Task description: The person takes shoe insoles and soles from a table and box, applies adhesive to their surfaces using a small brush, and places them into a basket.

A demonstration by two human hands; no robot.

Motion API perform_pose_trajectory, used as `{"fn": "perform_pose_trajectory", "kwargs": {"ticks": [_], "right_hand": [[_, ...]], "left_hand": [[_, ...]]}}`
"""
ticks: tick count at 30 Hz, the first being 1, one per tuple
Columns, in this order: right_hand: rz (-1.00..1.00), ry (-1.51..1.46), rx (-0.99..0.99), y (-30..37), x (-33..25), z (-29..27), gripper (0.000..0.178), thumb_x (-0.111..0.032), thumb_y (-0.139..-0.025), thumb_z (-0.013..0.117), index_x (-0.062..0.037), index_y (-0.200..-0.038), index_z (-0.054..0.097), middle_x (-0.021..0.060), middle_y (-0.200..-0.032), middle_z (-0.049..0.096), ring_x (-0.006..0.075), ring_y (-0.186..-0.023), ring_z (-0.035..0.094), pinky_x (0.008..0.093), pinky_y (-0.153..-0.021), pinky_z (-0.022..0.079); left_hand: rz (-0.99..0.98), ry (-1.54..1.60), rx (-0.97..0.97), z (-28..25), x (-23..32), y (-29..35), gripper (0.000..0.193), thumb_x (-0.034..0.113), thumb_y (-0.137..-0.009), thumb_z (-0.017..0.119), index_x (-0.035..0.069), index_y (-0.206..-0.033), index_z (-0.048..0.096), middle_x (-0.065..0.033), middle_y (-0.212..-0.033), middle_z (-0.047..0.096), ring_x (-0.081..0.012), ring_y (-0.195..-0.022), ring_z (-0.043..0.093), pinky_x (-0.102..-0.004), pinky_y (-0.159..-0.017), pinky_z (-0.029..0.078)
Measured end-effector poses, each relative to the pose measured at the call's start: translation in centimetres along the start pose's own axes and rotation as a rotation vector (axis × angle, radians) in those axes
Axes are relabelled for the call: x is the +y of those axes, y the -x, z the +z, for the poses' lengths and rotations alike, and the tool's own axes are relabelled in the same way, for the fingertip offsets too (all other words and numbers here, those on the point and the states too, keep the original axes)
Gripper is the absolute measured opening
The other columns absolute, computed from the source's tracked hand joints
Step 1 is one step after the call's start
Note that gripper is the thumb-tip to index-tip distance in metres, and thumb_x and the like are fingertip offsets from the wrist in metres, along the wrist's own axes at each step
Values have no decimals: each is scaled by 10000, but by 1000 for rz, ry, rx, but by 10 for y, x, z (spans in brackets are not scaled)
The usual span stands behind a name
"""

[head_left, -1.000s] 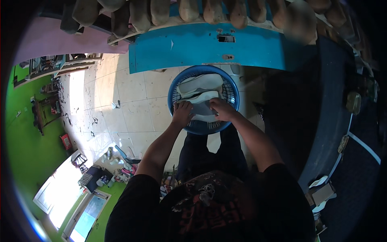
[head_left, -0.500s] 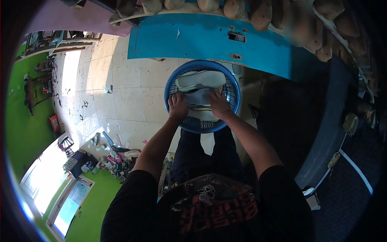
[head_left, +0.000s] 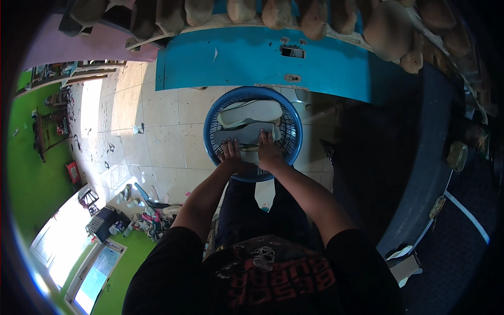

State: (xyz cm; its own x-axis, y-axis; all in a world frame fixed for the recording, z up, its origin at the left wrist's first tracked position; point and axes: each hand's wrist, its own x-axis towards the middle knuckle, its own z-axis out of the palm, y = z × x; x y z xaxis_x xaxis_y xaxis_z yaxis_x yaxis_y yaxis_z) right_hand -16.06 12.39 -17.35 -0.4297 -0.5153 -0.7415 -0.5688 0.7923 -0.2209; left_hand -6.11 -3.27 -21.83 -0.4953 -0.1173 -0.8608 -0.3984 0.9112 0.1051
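A round blue plastic basket (head_left: 300,131) stands in front of my legs with shoe soles inside. A pale, off-white sole (head_left: 249,113) lies across its far half. Nearer to me lies a grey sole (head_left: 239,133), roughly parallel to it. My left hand (head_left: 230,156) rests with spread fingers on the near edge of the grey sole. Beside it, the outstretched fingers of my right hand (head_left: 269,151) lie over that sole's right part. Both thumbs are hard to make out. Another light piece (head_left: 250,157) shows between my hands, partly covered by them.
A blue panel (head_left: 226,58) with cut-outs stands beyond the basket. Wooden shoe lasts (head_left: 276,13) line a rack above it. Scraps litter the tiled floor (head_left: 165,126) at left, with a pile of shoe parts (head_left: 153,220) nearer. A dark curved surface (head_left: 415,173) is at right.
Both hands have come closer together and toward me, uncovering more of the grey sole. The whole view has shifted slightly, so the basket appears lower and further left.
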Motion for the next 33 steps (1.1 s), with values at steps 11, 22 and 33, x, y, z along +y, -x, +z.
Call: {"fn": "perform_pose_trajectory", "kwargs": {"ticks": [11,22,33], "right_hand": [[3,-153,13,-5,0,7,1040,-277,-779,772,29,-1604,217,172,-1723,69,389,-1581,123,652,-1183,296],[45,-94,105,-3,-6,16,937,-232,-819,710,-10,-1605,250,152,-1713,142,349,-1582,155,610,-1211,254],[165,-461,752,163,-11,56,605,-128,-787,695,-58,-1375,572,173,-1580,373,399,-1483,321,562,-1218,254]], "left_hand": [[-45,-135,-221,-31,-7,6,1376,740,-809,676,78,-1604,-232,-243,-1669,-258,-458,-1551,-194,-678,-1223,57],[12,-63,-231,-33,-11,5,1356,716,-807,688,79,-1618,-193,-232,-1681,-231,-453,-1561,-155,-699,-1207,103],[701,233,469,-40,-92,61,420,148,-813,738,83,-1211,620,-203,-1256,635,-442,-1172,598,-512,-949,498]]}}
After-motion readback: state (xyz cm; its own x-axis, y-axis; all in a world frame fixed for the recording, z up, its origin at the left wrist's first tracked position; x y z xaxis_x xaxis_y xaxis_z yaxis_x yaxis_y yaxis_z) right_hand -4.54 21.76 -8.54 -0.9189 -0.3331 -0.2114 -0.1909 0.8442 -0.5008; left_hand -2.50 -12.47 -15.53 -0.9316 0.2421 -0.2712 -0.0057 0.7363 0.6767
